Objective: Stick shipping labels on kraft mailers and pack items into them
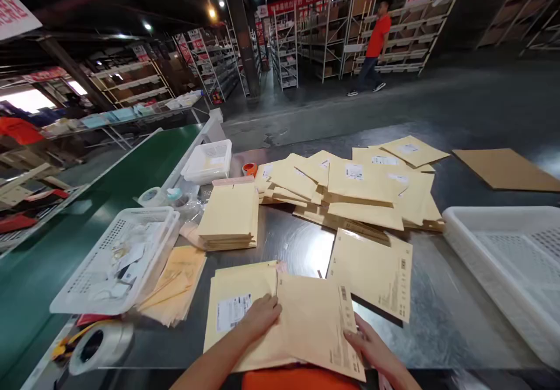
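A plain padded envelope (312, 320) lies at the table's front edge, its printed back facing up. My right hand (370, 343) pinches its right edge, thumb on top and the other fingers mostly hidden. Beside that envelope's left edge, my left hand (261, 317) lies palm down, fingers together, across a labelled padded envelope (223, 291). That one rests on top of others, and the plain envelope overlaps it. Another padded envelope (371, 267) lies face down to the right. Beyond my left hand stands a neat stack of envelopes (230, 212).
Labelled envelopes (363, 180) form a loose heap at the back. A white basket (472, 262) stands right; another basket (161, 262), holding small items, sits left near a tape roll (102, 346). A green conveyor (109, 197) runs along the left. A person (377, 40) walks beyond the table.
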`<state>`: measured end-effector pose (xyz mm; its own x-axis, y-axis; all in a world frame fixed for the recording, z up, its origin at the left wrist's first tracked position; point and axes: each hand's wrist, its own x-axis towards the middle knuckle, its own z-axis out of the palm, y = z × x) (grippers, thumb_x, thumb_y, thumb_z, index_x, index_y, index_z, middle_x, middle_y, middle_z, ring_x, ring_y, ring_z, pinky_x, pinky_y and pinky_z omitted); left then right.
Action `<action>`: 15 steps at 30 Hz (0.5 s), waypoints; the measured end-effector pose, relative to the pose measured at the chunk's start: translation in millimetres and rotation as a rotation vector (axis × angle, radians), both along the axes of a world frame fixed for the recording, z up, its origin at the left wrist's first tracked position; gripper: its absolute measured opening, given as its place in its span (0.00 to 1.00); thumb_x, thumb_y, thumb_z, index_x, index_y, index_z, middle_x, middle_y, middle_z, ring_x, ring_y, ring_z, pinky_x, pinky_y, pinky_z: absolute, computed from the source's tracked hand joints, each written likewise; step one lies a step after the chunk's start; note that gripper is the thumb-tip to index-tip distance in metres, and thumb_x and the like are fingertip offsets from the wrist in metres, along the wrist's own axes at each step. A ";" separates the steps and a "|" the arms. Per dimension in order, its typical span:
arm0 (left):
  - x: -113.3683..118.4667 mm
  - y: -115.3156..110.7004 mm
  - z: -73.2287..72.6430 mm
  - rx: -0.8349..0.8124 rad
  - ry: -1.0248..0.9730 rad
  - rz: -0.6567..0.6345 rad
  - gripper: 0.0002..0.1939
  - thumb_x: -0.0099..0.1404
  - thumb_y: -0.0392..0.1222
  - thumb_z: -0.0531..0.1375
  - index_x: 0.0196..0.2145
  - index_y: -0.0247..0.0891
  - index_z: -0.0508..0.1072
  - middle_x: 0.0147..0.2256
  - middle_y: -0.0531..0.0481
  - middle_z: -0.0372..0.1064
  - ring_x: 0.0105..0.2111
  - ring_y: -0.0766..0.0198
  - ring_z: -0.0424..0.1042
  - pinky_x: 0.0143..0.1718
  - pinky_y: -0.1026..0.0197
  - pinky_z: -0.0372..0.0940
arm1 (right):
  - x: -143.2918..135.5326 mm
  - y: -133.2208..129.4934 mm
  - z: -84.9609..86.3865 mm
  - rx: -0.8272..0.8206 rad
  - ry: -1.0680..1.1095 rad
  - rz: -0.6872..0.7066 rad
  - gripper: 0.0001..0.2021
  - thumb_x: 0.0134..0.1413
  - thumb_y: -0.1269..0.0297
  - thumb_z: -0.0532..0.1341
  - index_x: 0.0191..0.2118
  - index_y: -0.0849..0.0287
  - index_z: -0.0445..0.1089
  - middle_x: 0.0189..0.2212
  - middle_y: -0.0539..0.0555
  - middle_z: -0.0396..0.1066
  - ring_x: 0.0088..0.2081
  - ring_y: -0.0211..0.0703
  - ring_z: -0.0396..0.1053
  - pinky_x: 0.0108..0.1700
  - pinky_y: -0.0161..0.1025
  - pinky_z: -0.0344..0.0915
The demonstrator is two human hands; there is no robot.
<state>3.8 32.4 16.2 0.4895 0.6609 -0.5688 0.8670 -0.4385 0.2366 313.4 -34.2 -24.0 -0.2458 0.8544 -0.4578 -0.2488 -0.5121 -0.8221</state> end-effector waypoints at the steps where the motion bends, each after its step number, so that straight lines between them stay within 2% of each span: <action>1: 1.7 -1.4 1.6 -0.004 -0.017 -0.001 0.13 0.66 0.36 0.53 0.47 0.39 0.71 0.52 0.45 0.69 0.54 0.52 0.64 0.52 0.53 0.62 | -0.7 2.5 1.0 -0.008 0.043 0.048 0.36 0.40 0.42 0.69 0.55 0.53 0.67 0.45 0.61 0.79 0.44 0.62 0.77 0.50 0.58 0.72; 6: 5.7 -4.0 13.7 0.007 -0.073 0.014 0.12 0.64 0.36 0.55 0.45 0.40 0.72 0.52 0.46 0.69 0.52 0.53 0.66 0.50 0.55 0.62 | -7.8 27.4 5.0 0.077 0.041 0.176 0.35 0.39 0.39 0.69 0.52 0.55 0.71 0.44 0.60 0.78 0.48 0.60 0.75 0.53 0.56 0.69; 9: 4.4 -1.2 20.9 0.033 -0.078 0.045 0.12 0.65 0.35 0.53 0.44 0.39 0.71 0.51 0.46 0.69 0.50 0.55 0.67 0.47 0.56 0.63 | 0.1 44.0 15.9 0.153 0.032 0.240 0.32 0.41 0.41 0.68 0.50 0.55 0.72 0.45 0.60 0.78 0.49 0.58 0.74 0.55 0.54 0.68; 12: 11.3 -1.2 26.6 0.020 -0.087 0.051 0.12 0.66 0.33 0.51 0.43 0.40 0.71 0.50 0.47 0.70 0.49 0.57 0.68 0.47 0.57 0.63 | 4.7 50.5 28.8 0.133 0.080 0.283 0.31 0.39 0.43 0.69 0.49 0.56 0.73 0.44 0.59 0.78 0.47 0.58 0.75 0.54 0.53 0.67; 15: 29.1 -5.3 31.8 -0.014 -0.136 0.027 0.13 0.68 0.35 0.49 0.45 0.41 0.70 0.52 0.48 0.69 0.51 0.58 0.66 0.50 0.57 0.61 | -16.1 47.9 32.0 0.130 -0.023 0.354 0.30 0.40 0.45 0.65 0.50 0.56 0.72 0.43 0.57 0.78 0.48 0.57 0.74 0.52 0.52 0.69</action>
